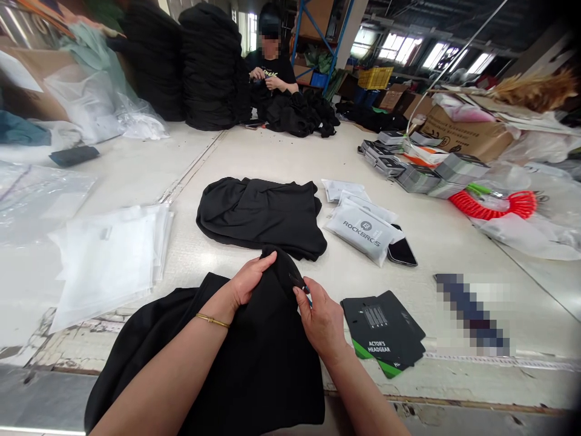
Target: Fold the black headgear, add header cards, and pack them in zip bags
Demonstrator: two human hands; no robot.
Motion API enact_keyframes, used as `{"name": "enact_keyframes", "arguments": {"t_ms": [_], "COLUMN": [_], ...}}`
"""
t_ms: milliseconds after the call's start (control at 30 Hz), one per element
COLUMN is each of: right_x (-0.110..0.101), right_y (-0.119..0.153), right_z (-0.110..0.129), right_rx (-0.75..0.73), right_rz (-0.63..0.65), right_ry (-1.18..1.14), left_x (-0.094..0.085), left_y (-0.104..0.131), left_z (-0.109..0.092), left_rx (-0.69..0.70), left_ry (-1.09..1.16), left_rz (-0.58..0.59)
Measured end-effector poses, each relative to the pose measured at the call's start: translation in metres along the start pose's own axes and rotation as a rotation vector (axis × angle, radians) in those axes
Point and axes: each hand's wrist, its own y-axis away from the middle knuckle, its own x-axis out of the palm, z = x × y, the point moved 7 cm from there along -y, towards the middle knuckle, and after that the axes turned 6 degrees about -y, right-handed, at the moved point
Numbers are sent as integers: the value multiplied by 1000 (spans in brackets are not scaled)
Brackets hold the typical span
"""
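Observation:
My left hand [249, 280] grips the edge of a black cloth headgear piece [267, 369] between thumb and fingers, and the cloth hangs down over the table's front edge. Thread snips [296, 281] are in my right hand [321, 318], their dark tips against the raised cloth edge; a bit of blue shows at the grip. Just beyond both hands lies a pile of folded black cloth pieces [261, 212]. To the right of my right hand are black printed cards [381, 327] reading "ACTOR'S HEADGEAR".
Frosted bags [109, 248] lie at left, and filled ROCKBROS pouches [361, 230] beside a phone [403, 249] at right. Farther right sit stacked card bundles [420, 178] and a red coiled hose [494, 204]. Across the table, a person [272, 72] handles black cloth near tall black stacks [211, 66].

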Motion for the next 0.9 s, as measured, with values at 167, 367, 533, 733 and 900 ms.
{"name": "enact_keyframes", "arguments": {"t_ms": [167,367,533,733,900], "right_x": [2,3,-9,-5,6], "right_y": [1,1,3,3,0], "right_z": [1,-3,-11,-3,-1], "right_rx": [3,62,161,72,18], "right_rz": [-13,9,-48,19,19], "right_ry": [-29,-130,-214,-124,23], "left_x": [1,0,2,4,4], "left_y": [0,0,2,1,1], "left_z": [-1,0,-2,-3,-2], "left_rx": [-6,-1,8,30,26], "left_ry": [-1,-8,4,10,-2], "left_rz": [6,-14,-29,3,23]}}
